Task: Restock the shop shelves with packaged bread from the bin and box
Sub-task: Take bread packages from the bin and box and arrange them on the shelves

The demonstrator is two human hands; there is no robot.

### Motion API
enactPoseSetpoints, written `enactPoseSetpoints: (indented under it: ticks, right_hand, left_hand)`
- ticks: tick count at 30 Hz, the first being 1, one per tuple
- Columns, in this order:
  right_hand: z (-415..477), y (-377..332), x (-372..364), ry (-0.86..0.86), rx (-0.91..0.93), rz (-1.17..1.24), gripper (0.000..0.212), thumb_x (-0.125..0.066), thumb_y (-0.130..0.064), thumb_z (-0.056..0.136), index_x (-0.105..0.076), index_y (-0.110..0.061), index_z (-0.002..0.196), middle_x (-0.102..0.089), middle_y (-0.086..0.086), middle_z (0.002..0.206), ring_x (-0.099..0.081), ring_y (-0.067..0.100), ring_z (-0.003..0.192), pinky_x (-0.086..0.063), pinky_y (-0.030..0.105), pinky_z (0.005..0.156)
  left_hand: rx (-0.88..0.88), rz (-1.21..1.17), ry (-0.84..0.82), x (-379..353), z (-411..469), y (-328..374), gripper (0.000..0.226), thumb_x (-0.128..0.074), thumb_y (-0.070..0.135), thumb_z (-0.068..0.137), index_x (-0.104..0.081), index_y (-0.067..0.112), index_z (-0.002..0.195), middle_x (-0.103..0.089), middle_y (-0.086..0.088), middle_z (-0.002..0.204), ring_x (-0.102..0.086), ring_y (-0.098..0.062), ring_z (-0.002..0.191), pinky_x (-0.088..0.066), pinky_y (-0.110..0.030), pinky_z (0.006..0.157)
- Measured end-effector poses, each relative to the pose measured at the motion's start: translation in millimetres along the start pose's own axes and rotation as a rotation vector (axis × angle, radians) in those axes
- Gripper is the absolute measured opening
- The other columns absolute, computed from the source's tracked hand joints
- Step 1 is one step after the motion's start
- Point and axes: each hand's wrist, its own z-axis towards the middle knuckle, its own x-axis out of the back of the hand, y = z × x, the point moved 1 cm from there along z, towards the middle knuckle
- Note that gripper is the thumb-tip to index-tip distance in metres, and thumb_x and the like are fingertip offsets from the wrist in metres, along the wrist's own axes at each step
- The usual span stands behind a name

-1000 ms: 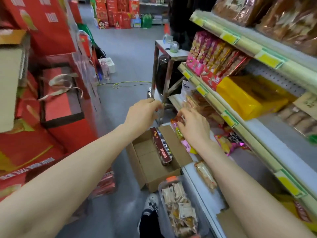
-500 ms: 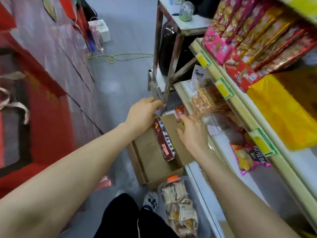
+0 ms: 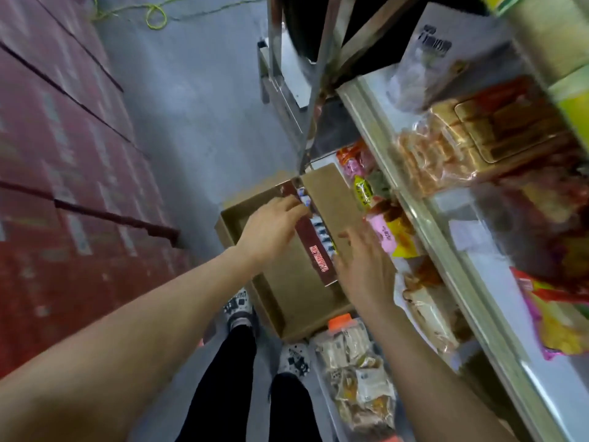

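While the left hand (image 3: 273, 228) rests on the red carton (image 3: 319, 260) inside the box (image 3: 288, 296), hold unclear, the right hand (image 3: 364, 270) hovers spread, empty.

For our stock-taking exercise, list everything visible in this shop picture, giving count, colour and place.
Cardboard box: one, brown, floor beside shelves.
Long carton: one, dark red, inside that box.
Bin: one, clear, floor, nearer the person.
Bread packs: several, pale, in bin.
Shelves: pale, right.
Food packs: many, mixed colours, on shelves.
Stacked cases: many, red, left.
Cord: one, yellow, far floor.
Metal stand: one, grey, beyond box.
Shoes: two, white patterned, floor.
Left hand: one, touching long carton.
Right hand: one, open, over box.
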Motion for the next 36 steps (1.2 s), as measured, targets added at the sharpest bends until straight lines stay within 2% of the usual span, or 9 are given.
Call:
enactPoseSetpoints:
  ticks: [3, 8, 12, 15, 19, 22, 26, 30, 36]
  right_hand:
    - [32, 12, -46, -0.062, -0.043, 0.001, 0.055, -0.069, -0.028, 0.089, -0.047, -0.019, 0.139, -0.050, 0.005, 0.140, -0.046, 0.025, 0.127, -0.039, 0.034, 0.096]
    - [82, 36, -132, -0.139, -0.133, -0.012, 0.066, -0.069, -0.036, 0.088, -0.036, -0.021, 0.143, -0.048, 0.007, 0.138, -0.049, 0.025, 0.122, -0.042, 0.037, 0.097]
    - [110, 57, -192, -0.167, -0.190, -0.030, 0.071, -0.072, -0.034, 0.086, -0.032, -0.024, 0.144, -0.043, 0.006, 0.142, -0.047, 0.026, 0.126, -0.043, 0.040, 0.100]
    - [129, 73, -235, -0.171, -0.203, -0.053, 0.074, -0.075, -0.033, 0.083, -0.032, -0.025, 0.144, -0.041, 0.006, 0.143, -0.042, 0.026, 0.131, -0.041, 0.041, 0.103]
    - [155, 92, -286, -0.136, -0.222, -0.121, 0.082, -0.079, -0.034, 0.077, -0.032, -0.026, 0.144, -0.040, 0.009, 0.143, -0.040, 0.030, 0.131, -0.041, 0.045, 0.102]
    - [169, 103, -318, -0.101, -0.263, -0.141, 0.091, -0.081, -0.036, 0.074, -0.029, -0.024, 0.147, -0.034, 0.013, 0.148, -0.036, 0.033, 0.135, -0.039, 0.048, 0.104]
    - [179, 115, -350, -0.094, -0.282, -0.178, 0.104, -0.085, -0.040, 0.068, -0.023, -0.025, 0.151, -0.027, 0.014, 0.153, -0.028, 0.033, 0.141, -0.036, 0.050, 0.109]
    - [178, 121, -370, -0.092, -0.263, -0.273, 0.107, -0.089, -0.029, 0.066, -0.023, -0.024, 0.151, -0.030, 0.015, 0.152, -0.036, 0.035, 0.137, -0.040, 0.047, 0.103]
    - [173, 131, -375, 0.017, -0.227, -0.223, 0.070, -0.079, -0.010, 0.075, -0.047, -0.015, 0.138, -0.047, 0.014, 0.139, -0.051, 0.033, 0.122, -0.049, 0.047, 0.089]
  left_hand:
    - [-0.001, 0.006, -0.049, -51, 20, -35, 0.046, -0.070, 0.009, 0.081, -0.059, 0.022, 0.124, -0.059, -0.002, 0.127, -0.053, -0.025, 0.119, -0.051, -0.038, 0.090]
    - [-0.016, 0.037, -0.161, -137, 46, -89, 0.059, -0.073, 0.011, 0.080, -0.052, 0.026, 0.133, -0.053, 0.000, 0.138, -0.046, -0.023, 0.130, -0.044, -0.039, 0.105]
    - [-0.060, 0.043, -0.190, -188, 61, -122, 0.066, -0.074, 0.007, 0.079, -0.049, 0.023, 0.138, -0.050, -0.002, 0.142, -0.043, -0.025, 0.134, -0.039, -0.040, 0.109]
    - [-0.110, 0.059, -0.203, -225, 79, -145, 0.067, -0.071, 0.007, 0.081, -0.046, 0.022, 0.142, -0.044, -0.004, 0.148, -0.036, -0.025, 0.140, -0.030, -0.036, 0.113]
    - [-0.225, 0.110, -0.228, -274, 107, -170, 0.070, -0.063, 0.003, 0.087, -0.037, 0.021, 0.149, -0.032, -0.005, 0.156, -0.020, -0.025, 0.148, -0.007, -0.032, 0.117]
    - [-0.286, 0.167, -0.227, -303, 124, -182, 0.071, -0.061, 0.009, 0.090, -0.029, 0.022, 0.152, -0.025, -0.004, 0.159, -0.014, -0.024, 0.149, 0.001, -0.033, 0.118]
    - [-0.366, 0.245, -0.220, -331, 141, -192, 0.068, -0.061, 0.014, 0.093, -0.030, 0.021, 0.152, -0.026, -0.006, 0.159, -0.013, -0.026, 0.149, 0.002, -0.039, 0.119]
    - [-0.409, 0.232, -0.167, -338, 152, -200, 0.056, -0.058, 0.012, 0.093, -0.043, 0.020, 0.146, -0.037, -0.007, 0.154, -0.023, -0.028, 0.147, -0.006, -0.044, 0.120]
    - [-0.418, 0.181, -0.059, -336, 156, -200, 0.040, -0.058, 0.015, 0.090, -0.061, 0.018, 0.129, -0.057, -0.005, 0.138, -0.043, -0.027, 0.136, -0.016, -0.043, 0.118]
